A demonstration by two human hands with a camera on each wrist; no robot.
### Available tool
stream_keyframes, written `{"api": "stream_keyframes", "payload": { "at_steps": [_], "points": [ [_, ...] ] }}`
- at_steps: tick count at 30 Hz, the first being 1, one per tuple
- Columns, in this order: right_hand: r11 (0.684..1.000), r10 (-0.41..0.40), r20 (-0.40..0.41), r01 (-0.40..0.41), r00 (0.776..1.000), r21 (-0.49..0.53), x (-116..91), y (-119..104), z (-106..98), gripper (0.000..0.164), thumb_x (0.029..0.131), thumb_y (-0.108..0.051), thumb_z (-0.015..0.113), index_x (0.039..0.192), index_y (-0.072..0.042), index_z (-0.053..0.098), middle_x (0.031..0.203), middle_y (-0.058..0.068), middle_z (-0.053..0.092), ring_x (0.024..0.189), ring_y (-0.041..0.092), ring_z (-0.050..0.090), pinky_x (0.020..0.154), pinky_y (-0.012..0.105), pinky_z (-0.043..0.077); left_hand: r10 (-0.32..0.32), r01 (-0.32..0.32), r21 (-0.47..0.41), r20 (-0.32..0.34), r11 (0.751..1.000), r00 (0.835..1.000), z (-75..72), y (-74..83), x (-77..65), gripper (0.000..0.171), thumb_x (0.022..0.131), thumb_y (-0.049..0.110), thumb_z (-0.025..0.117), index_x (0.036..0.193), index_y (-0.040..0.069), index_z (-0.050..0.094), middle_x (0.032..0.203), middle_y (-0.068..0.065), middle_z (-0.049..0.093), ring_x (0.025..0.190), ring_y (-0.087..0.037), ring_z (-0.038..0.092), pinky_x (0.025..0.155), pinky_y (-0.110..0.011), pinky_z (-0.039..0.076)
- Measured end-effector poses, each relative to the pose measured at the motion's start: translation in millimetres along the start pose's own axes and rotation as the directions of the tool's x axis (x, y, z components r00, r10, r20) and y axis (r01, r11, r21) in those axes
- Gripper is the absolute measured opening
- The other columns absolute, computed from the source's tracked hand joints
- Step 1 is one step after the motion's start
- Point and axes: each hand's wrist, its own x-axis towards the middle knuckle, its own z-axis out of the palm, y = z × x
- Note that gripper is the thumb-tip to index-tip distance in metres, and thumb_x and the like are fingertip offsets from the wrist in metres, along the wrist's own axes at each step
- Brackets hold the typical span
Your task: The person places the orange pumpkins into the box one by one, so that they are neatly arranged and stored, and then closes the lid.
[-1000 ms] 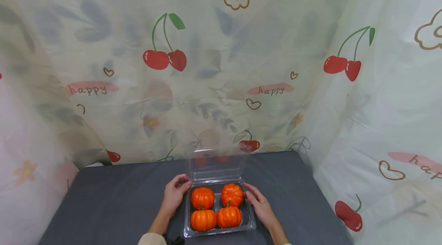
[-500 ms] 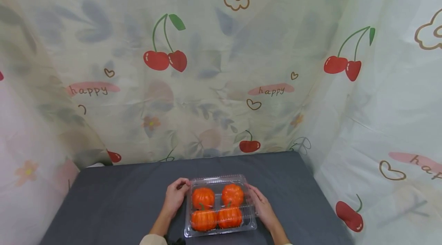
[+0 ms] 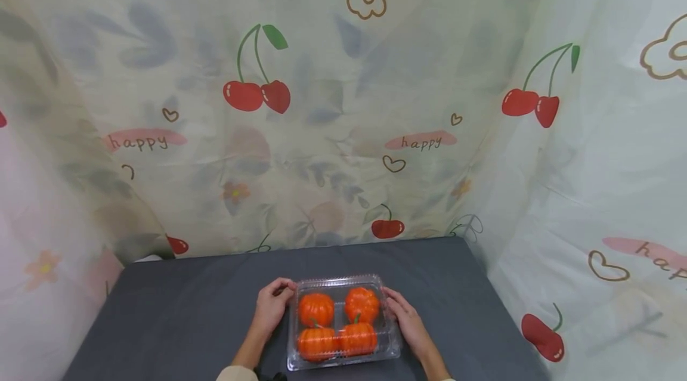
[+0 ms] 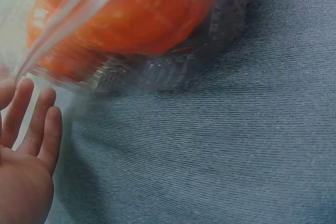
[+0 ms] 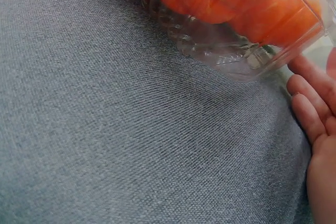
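Note:
A clear plastic clamshell box (image 3: 343, 362) stands on the dark cloth with its lid down. Inside it, several small orange pumpkins (image 3: 315, 310) show through the lid. At the box's far left corner my left hand (image 3: 270, 306) pinches the rim with thumb and fingertips. On the right side my right hand (image 3: 409, 322) holds the rim, its fingers (image 5: 310, 95) low against the wall and the thumb higher. The left wrist view shows the left hand's fingers (image 4: 39, 124) just under the box edge. The exact contact of both thumbs is partly cut off.
A dark grey cloth (image 3: 204, 303) covers the table under the box. Behind and at both sides hang pale curtains (image 3: 333, 130) printed with cherries and flowers. A small white object (image 3: 148, 257) shows at the table's back left edge.
The clear lid, raised upright a second ago, has swung down over the pumpkins and now lies on the box. Both hands have stayed at its sides with little movement.

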Motion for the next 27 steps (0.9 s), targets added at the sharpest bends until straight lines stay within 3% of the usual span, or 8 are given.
{"api": "stream_keyframes", "payload": {
  "at_steps": [6, 16, 21, 27],
  "points": [
    [1.0, -0.012, -0.008, 0.013, 1.0, 0.011, 1, 2, 2, 0.047, 0.105, -0.038, 0.054, 0.145, -0.013, 0.057, 0.127, 0.01, 0.068, 0.092, 0.004, 0.063, 0.08, 0.02, 0.05, -0.022, 0.02, 0.04, 0.03, 0.999, 0.999, -4.4, 3.8, -3.3, 0.018, 0.1, 0.008, 0.06, 0.107, 0.007, 0.077, 0.112, -0.012, 0.074, 0.091, -0.012, 0.069, 0.075, -0.026, 0.059],
    [1.0, -0.023, -0.02, 0.023, 1.0, -0.01, 0, 4, 4, 0.051, 0.104, -0.041, 0.056, 0.146, -0.012, 0.056, 0.131, 0.012, 0.065, 0.089, 0.006, 0.062, 0.079, 0.021, 0.052, -0.082, 0.082, 0.003, 0.087, 0.997, 0.993, -6.7, 9.2, -9.8, 0.03, 0.104, 0.018, 0.056, 0.128, 0.011, 0.072, 0.13, -0.013, 0.071, 0.097, -0.011, 0.069, 0.079, -0.027, 0.059],
    [1.0, -0.009, -0.028, 0.009, 1.0, 0.002, 2, 4, 4, 0.051, 0.102, -0.041, 0.058, 0.146, -0.015, 0.056, 0.135, 0.013, 0.065, 0.09, 0.007, 0.063, 0.08, 0.022, 0.052, -0.056, 0.062, -0.043, 0.119, 0.997, 0.991, -10.3, 12.8, -16.7, 0.037, 0.103, 0.02, 0.057, 0.137, 0.008, 0.065, 0.131, -0.018, 0.069, 0.097, -0.016, 0.072, 0.081, -0.029, 0.06],
    [0.999, -0.011, -0.044, 0.009, 0.999, -0.031, 3, 3, 6, 0.053, 0.103, -0.042, 0.058, 0.147, -0.013, 0.054, 0.126, 0.012, 0.069, 0.09, 0.006, 0.064, 0.08, 0.025, 0.054, -0.029, 0.036, -0.043, 0.151, 0.998, 0.988, -15.6, 15.8, -29.4, 0.044, 0.099, 0.01, 0.06, 0.143, 0.001, 0.057, 0.133, -0.025, 0.066, 0.108, -0.025, 0.072, 0.08, -0.03, 0.061]
  ]
}}
